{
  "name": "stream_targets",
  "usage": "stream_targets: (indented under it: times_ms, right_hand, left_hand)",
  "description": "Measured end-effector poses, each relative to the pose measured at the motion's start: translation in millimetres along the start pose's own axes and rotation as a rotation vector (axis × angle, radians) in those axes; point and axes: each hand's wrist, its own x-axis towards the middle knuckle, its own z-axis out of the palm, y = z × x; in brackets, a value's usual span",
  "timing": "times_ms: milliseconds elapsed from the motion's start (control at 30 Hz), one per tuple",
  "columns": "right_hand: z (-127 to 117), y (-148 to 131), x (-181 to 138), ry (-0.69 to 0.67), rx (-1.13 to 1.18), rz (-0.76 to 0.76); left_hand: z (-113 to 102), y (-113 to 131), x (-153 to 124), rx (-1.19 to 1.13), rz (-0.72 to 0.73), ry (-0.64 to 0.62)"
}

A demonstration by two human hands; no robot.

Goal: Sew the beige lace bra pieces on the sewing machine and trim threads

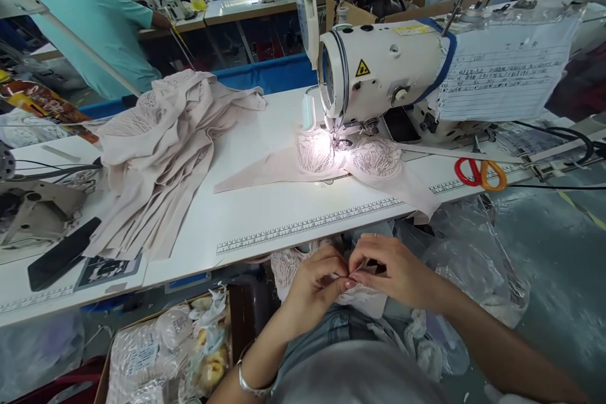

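Note:
My left hand (315,284) and my right hand (391,268) meet above my lap, below the table's front edge. Fingertips and thumbs of both are pinched together on a pale pink lace bra piece (286,268), which drapes over my lap. The exact spot they grip is partly hidden by the fingers. Beyond them on the table, a pale pink bra with lace cups (376,159) lies spread out under the lit needle of a white sewing machine (379,69).
A heap of pale pink bra pieces (175,126) lies left on the white table (265,208). Red-and-orange-handled scissors (480,173) rest at the right edge. A box of bagged items (161,353) stands below left. A person in a turquoise shirt (95,31) works behind.

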Motion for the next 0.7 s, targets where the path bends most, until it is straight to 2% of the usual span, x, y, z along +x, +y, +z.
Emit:
stream_targets:
  times_ms: [100, 267, 367, 567, 700]
  right_hand:
    - [-5, 16, -7, 0.013, 0.009, 0.041]
    - [-15, 28, -15, -0.055, 0.024, 0.016]
    - [-18, 29, -15, -0.046, 0.032, 0.073]
    - [-21, 28, -9, -0.131, 0.113, 0.010]
    - [-24, 19, -6, -0.066, 0.170, 0.029]
  left_hand:
    - [-3, -4, 0, -0.058, -0.035, 0.019]
    - [-10, -5, 0, -0.122, -0.080, 0.034]
    - [-10, -5, -1, -0.140, -0.101, 0.028]
    - [-11, -7, -1, -0.118, -0.104, 0.033]
    - [-12, -5, -1, -0.122, -0.110, 0.050]
